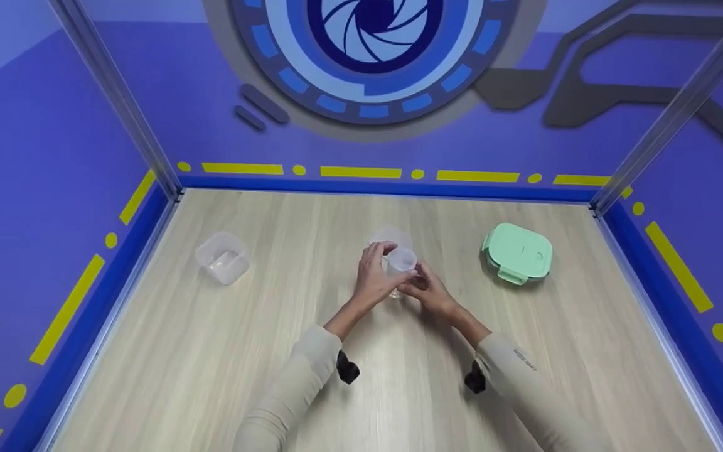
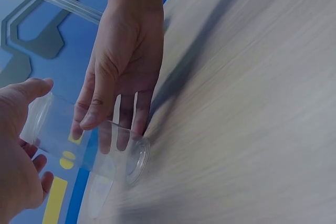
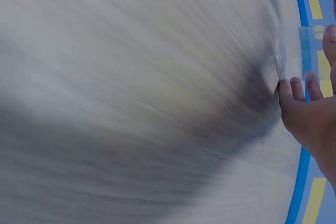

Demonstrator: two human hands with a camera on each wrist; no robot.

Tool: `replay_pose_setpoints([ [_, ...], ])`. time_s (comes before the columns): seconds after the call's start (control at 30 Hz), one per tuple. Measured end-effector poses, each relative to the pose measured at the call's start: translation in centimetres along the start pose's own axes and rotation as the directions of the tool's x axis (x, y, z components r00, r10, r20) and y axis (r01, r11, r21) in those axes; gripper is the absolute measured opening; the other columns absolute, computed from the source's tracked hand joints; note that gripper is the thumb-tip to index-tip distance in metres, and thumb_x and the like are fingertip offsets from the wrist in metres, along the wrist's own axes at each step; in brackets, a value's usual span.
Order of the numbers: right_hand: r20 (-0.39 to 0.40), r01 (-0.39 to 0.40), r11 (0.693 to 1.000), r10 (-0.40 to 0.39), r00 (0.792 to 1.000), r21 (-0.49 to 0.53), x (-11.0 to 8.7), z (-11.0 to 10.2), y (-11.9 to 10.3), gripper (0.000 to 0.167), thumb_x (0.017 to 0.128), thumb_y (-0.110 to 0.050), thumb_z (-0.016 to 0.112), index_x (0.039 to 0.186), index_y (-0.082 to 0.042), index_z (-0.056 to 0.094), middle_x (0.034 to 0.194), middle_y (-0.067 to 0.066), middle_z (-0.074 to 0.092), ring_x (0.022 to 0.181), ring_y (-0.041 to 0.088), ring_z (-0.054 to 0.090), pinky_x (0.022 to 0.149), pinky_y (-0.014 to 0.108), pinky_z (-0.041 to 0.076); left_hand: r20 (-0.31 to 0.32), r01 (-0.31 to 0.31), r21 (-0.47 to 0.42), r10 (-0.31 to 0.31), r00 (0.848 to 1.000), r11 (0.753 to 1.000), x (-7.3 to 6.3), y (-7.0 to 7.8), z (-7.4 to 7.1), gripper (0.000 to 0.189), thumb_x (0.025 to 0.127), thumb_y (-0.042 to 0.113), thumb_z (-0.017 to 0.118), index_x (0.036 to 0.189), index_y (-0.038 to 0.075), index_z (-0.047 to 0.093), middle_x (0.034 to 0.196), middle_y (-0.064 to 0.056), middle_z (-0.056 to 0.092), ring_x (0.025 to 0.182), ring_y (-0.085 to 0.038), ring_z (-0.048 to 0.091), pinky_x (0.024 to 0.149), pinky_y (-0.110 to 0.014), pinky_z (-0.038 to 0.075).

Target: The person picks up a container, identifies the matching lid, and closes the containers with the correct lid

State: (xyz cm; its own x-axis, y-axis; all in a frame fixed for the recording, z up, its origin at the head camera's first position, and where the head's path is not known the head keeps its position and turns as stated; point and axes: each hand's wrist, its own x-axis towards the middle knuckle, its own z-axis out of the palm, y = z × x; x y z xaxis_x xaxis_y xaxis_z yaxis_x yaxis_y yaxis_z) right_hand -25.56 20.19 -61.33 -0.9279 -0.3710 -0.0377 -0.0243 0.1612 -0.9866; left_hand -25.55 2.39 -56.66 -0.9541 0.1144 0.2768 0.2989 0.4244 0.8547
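Observation:
A clear plastic cup point(image 1: 402, 258) is held upright between both hands near the middle of the table. My left hand point(image 1: 375, 274) grips it up by the rim, with the thumb on the near side. Lower down, my right hand point(image 1: 435, 294) holds the wall; in the left wrist view the right hand's point(image 2: 128, 51) thumb lies on one side of the cup point(image 2: 100, 145) and its fingers on the other. The right wrist view catches the cup's base point(image 3: 280, 53) beside the right hand point(image 3: 310, 119). Whether the base touches the table cannot be told.
Just behind the hands lies a round translucent piece point(image 1: 391, 235), partly hidden. A translucent square container point(image 1: 223, 257) stands on the left of the wooden table point(image 1: 261, 376). On the right is a box with a mint-green clip lid point(image 1: 518, 251). Blue panels point(image 1: 361, 150) wall the table's back and sides.

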Motion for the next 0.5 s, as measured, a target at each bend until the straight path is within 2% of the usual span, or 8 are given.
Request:
replay_pose_setpoints([
  [0.07, -0.008, -0.007, 1.0, 0.007, 1.0, -0.001, -0.1, 0.0, 0.0, 0.067, 0.097, -0.01, 0.069, 0.153, -0.004, 0.034, 0.155, 0.024, 0.044, 0.144, 0.04, 0.046, 0.115, 0.047, 0.045, 0.028, -0.008, -0.039, 0.009, 1.0, 0.999, 0.0, -0.2, -0.2, 0.065, 0.079, 0.031, 0.088, 0.132, 0.007, 0.059, 0.128, -0.011, 0.063, 0.122, -0.025, 0.055, 0.106, -0.045, 0.044],
  [0.17, -0.009, -0.009, 1.0, 0.009, 1.0, 0.012, -0.2, -0.1, 0.1, 0.067, 0.097, -0.008, 0.069, 0.154, -0.002, 0.033, 0.152, 0.026, 0.046, 0.141, 0.041, 0.049, 0.111, 0.041, 0.049, 0.068, -0.015, -0.092, 0.021, 0.997, 0.996, 0.0, -0.5, -0.5, 0.064, 0.08, 0.025, 0.088, 0.134, 0.006, 0.059, 0.129, -0.013, 0.063, 0.123, -0.026, 0.055, 0.104, -0.047, 0.045],
  [0.3, 0.013, -0.012, 1.0, 0.012, 1.0, 0.023, -0.4, -0.2, 0.1, 0.068, 0.098, -0.007, 0.067, 0.155, 0.0, 0.03, 0.15, 0.028, 0.046, 0.141, 0.042, 0.049, 0.108, 0.035, 0.051, 0.118, -0.022, -0.115, 0.035, 0.992, 0.993, 0.1, -0.9, -0.9, 0.061, 0.081, 0.023, 0.086, 0.135, 0.007, 0.061, 0.129, -0.012, 0.064, 0.122, -0.026, 0.055, 0.101, -0.047, 0.046],
  [0.5, 0.019, -0.04, 0.999, 0.041, 0.999, -0.025, -0.3, -0.4, -0.5, 0.076, 0.097, -0.016, 0.07, 0.16, -0.009, 0.027, 0.158, 0.022, 0.041, 0.146, 0.039, 0.044, 0.117, 0.051, 0.042, 0.135, -0.041, -0.142, 0.061, 0.989, 0.989, 0.5, -1.4, -1.2, 0.059, 0.082, 0.022, 0.085, 0.136, 0.007, 0.063, 0.129, -0.013, 0.066, 0.122, -0.026, 0.055, 0.102, -0.052, 0.045],
])
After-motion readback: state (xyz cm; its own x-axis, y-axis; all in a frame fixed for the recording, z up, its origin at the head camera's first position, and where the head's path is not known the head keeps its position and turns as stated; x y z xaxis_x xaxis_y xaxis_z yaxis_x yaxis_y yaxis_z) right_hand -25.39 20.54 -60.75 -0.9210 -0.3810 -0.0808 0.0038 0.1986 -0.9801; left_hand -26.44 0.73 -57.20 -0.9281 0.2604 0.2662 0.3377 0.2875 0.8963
